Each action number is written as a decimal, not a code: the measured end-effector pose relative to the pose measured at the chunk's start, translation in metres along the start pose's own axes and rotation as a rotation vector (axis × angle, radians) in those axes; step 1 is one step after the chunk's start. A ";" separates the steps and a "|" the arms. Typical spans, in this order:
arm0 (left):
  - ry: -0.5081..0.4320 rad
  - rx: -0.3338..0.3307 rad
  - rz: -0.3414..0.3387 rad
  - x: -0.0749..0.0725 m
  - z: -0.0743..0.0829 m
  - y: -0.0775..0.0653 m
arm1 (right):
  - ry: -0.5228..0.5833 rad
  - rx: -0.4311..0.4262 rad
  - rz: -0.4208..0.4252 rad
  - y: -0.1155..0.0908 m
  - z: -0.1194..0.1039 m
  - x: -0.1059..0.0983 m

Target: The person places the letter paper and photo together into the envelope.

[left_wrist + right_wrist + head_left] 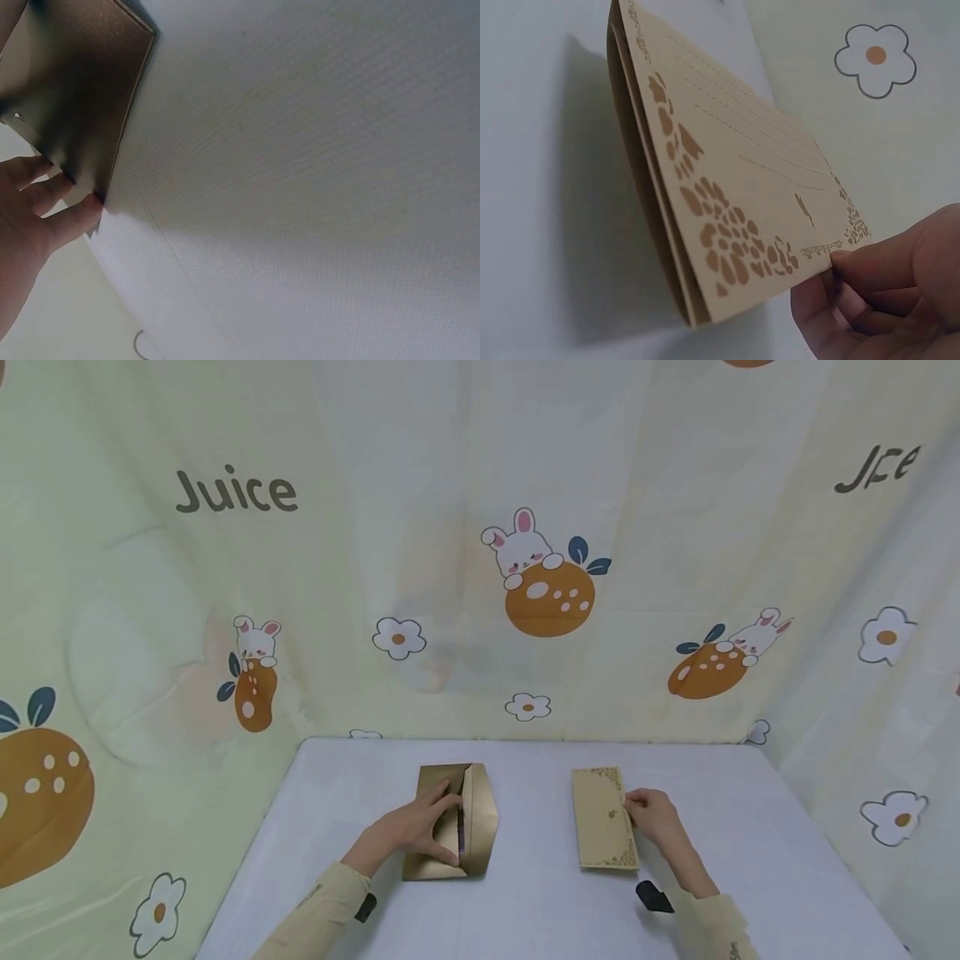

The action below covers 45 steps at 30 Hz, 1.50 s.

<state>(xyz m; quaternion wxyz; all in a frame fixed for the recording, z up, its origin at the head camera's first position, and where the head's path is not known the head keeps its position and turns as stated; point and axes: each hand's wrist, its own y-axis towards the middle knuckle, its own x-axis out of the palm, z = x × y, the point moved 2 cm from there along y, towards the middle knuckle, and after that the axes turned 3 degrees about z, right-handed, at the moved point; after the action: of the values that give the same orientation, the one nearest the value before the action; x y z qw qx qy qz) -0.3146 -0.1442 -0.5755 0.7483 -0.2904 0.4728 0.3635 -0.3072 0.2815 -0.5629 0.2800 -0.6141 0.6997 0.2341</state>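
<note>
On the left of the table lies a bronze-gold envelope (482, 818), its pointed flap turned to the right and its mouth gaping. My left hand (411, 827) rests on it with thumb and fingers spread along the mouth. In the left wrist view the fingertips (91, 202) touch the envelope (124, 52) at its edge. My right hand (660, 817) pinches the right edge of a folded cream greeting card (603, 818), raised and tilted. The right wrist view shows the card's (735, 172) printed lines, brown floral corners and layered fold, with the thumb (877, 262) at its lower edge.
A white cloth covers the table (532, 910). Behind and beside it hangs a pale curtain (420, 568) printed with rabbits, oranges and flowers. A black strap end (654, 897) juts out by the right wrist, and another (366, 907) by the left.
</note>
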 end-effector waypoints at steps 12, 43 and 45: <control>-0.002 0.002 0.001 -0.002 0.003 -0.004 | 0.132 -0.027 -0.015 0.001 -0.023 0.013; -0.011 0.009 0.013 0.001 -0.003 0.000 | 0.243 -0.030 -0.044 0.000 -0.071 0.092; -0.009 0.011 0.013 0.001 -0.002 0.000 | 0.243 -0.030 -0.047 -0.002 -0.075 0.099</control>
<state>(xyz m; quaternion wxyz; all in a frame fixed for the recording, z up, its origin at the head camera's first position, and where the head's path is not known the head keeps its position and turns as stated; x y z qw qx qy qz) -0.3148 -0.1457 -0.5774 0.7496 -0.2816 0.4731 0.3673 -0.3223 0.1588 -0.5756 0.1895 -0.6584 0.7103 0.1616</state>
